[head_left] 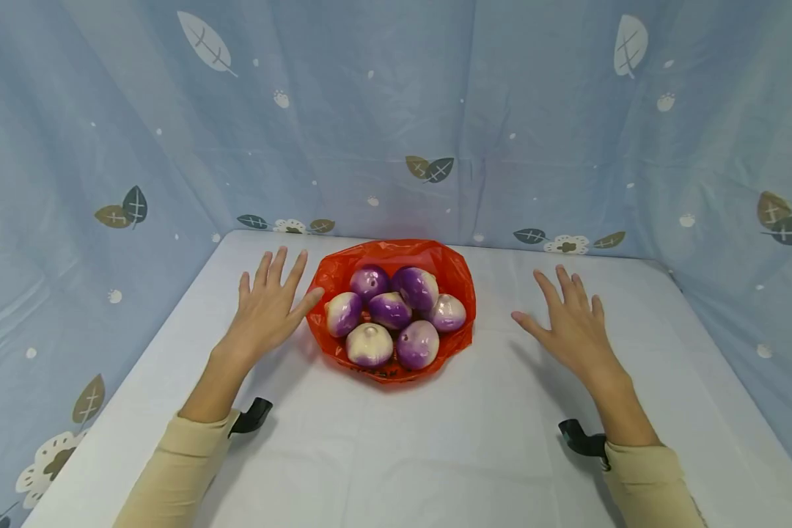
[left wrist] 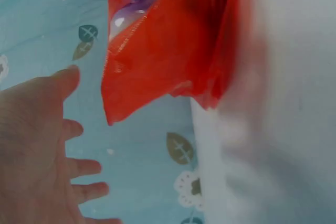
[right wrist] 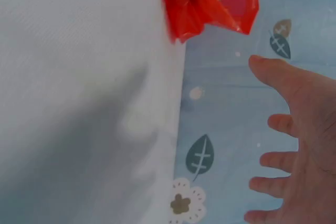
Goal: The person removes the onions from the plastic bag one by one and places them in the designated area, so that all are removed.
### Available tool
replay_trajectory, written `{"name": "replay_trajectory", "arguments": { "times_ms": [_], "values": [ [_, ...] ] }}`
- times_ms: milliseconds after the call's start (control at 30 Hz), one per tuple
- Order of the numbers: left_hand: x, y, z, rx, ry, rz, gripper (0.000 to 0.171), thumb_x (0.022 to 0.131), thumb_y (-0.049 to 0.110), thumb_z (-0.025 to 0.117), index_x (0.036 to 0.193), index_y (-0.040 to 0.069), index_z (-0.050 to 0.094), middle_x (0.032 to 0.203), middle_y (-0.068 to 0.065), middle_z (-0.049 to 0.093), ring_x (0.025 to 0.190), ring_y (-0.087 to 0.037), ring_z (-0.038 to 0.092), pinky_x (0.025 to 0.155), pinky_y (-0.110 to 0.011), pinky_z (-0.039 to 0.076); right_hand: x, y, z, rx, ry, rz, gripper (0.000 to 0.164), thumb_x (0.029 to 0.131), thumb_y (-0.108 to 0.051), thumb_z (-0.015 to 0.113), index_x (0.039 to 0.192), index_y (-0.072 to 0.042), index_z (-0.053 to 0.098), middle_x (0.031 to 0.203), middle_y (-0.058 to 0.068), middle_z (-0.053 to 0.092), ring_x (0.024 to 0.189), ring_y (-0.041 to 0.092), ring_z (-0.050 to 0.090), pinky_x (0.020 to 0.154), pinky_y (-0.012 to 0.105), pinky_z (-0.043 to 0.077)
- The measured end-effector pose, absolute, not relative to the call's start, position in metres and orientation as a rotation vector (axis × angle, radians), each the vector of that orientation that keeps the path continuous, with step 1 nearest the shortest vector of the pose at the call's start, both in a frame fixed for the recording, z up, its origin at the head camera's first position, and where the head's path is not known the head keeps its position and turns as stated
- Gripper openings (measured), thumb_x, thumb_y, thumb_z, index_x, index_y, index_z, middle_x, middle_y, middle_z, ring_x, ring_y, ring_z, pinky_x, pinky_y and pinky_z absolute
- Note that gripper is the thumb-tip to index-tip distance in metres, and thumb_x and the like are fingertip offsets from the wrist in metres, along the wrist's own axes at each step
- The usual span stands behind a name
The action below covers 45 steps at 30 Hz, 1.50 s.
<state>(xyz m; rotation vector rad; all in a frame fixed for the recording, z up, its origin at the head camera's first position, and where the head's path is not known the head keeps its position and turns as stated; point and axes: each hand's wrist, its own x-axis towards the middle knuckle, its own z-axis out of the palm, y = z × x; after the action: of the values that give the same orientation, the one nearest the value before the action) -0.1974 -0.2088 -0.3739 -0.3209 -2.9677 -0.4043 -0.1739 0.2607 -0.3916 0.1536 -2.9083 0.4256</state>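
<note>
A red plastic bag [head_left: 460, 282] stands with its mouth spread wide on the white table. Several glossy, round purple-and-white vegetables [head_left: 390, 311], like turnips or onions, lie heaped in it. My left hand [head_left: 267, 312] hovers just left of the bag, fingers spread. Its thumb overlaps the bag's rim in the head view, but the left wrist view shows a gap between hand and bag [left wrist: 157, 51]. To the right, farther off, my right hand [head_left: 574, 326] is held above the table, also with fingers spread. Both hands hold nothing.
The white table [head_left: 396, 455] reaches back to a blue leaf-patterned curtain [head_left: 383, 95], which also hangs along both sides. A black wrist mount [head_left: 252, 416] juts from the left sleeve, and another black mount [head_left: 581, 438] from the right one.
</note>
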Motion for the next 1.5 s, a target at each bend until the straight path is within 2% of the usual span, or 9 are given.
{"name": "replay_trajectory", "arguments": {
  "times_ms": [100,233,333,467,600,933,1133,1300,1500],
  "values": [
    [-0.2,-0.206,-0.372,-0.357,-2.926,-0.4,0.078,0.096,0.059,0.044,0.159,0.026,0.01,0.163,-0.02,0.014,0.147,-0.046,0.016,0.112,-0.073,0.017,-0.175,0.255,-0.388,0.188,-2.85,0.429,0.082,0.087,-0.05,0.067,0.153,-0.015,0.032,0.157,0.028,0.025,0.139,0.055,0.029,0.104,0.08,0.021],
    [-0.203,-0.202,-0.367,-0.401,-2.9,-0.426,0.073,0.097,0.054,0.047,0.158,0.026,0.017,0.155,-0.022,0.031,0.133,-0.047,0.037,0.099,-0.069,0.038,-0.178,0.244,-0.382,0.195,-2.835,0.456,0.079,0.086,-0.043,0.071,0.15,-0.013,0.036,0.153,0.03,0.032,0.131,0.056,0.04,0.099,0.078,0.032],
    [-0.203,-0.2,-0.363,-0.422,-2.929,-0.48,0.07,0.098,0.05,0.048,0.158,0.028,0.019,0.149,-0.022,0.038,0.126,-0.046,0.046,0.092,-0.069,0.045,-0.18,0.236,-0.378,0.187,-2.862,0.486,0.078,0.086,-0.042,0.071,0.15,-0.014,0.036,0.153,0.029,0.033,0.129,0.055,0.042,0.099,0.076,0.035],
    [-0.206,-0.2,-0.359,-0.458,-2.96,-0.562,0.066,0.099,0.044,0.051,0.157,0.028,0.023,0.145,-0.023,0.043,0.118,-0.045,0.054,0.085,-0.07,0.05,-0.183,0.228,-0.377,0.203,-2.876,0.532,0.076,0.086,-0.04,0.071,0.149,-0.013,0.038,0.152,0.027,0.034,0.128,0.054,0.043,0.099,0.074,0.037],
    [-0.211,-0.201,-0.359,-0.515,-2.957,-0.64,0.062,0.099,0.038,0.054,0.155,0.026,0.029,0.139,-0.024,0.049,0.105,-0.039,0.063,0.08,-0.062,0.055,-0.184,0.223,-0.378,0.243,-2.874,0.583,0.074,0.087,-0.038,0.072,0.148,-0.012,0.039,0.15,0.027,0.037,0.129,0.051,0.044,0.098,0.071,0.041],
    [-0.214,-0.204,-0.36,-0.64,-2.898,-0.832,0.055,0.096,0.024,0.062,0.148,0.017,0.043,0.124,-0.017,0.061,0.096,-0.029,0.062,0.079,-0.047,0.055,-0.186,0.208,-0.376,0.275,-2.917,0.706,0.075,0.086,-0.037,0.073,0.149,-0.017,0.037,0.146,0.021,0.042,0.13,0.042,0.047,0.095,0.064,0.048],
    [-0.217,-0.205,-0.362,-0.677,-2.864,-0.867,0.046,0.095,0.019,0.062,0.14,0.012,0.053,0.125,-0.017,0.062,0.094,-0.028,0.063,0.074,-0.04,0.057,-0.187,0.198,-0.376,0.325,-2.918,0.793,0.074,0.086,-0.036,0.074,0.148,-0.019,0.039,0.14,0.018,0.048,0.116,0.037,0.057,0.088,0.057,0.055],
    [-0.218,-0.206,-0.362,-0.663,-2.861,-0.941,0.043,0.095,0.016,0.062,0.137,0.009,0.055,0.126,-0.017,0.062,0.094,-0.028,0.065,0.069,-0.035,0.059,-0.188,0.19,-0.378,0.377,-2.93,0.824,0.073,0.084,-0.038,0.076,0.146,-0.018,0.042,0.135,0.016,0.051,0.114,0.034,0.058,0.082,0.05,0.059],
    [-0.217,-0.208,-0.364,-0.651,-2.866,-0.95,0.041,0.096,0.015,0.06,0.136,0.008,0.056,0.127,-0.017,0.061,0.094,-0.028,0.064,0.071,-0.036,0.059,-0.187,0.18,-0.382,0.464,-2.916,0.872,0.068,0.084,-0.034,0.077,0.142,-0.014,0.047,0.126,0.015,0.054,0.109,0.033,0.059,0.075,0.04,0.061]
  ]
}}
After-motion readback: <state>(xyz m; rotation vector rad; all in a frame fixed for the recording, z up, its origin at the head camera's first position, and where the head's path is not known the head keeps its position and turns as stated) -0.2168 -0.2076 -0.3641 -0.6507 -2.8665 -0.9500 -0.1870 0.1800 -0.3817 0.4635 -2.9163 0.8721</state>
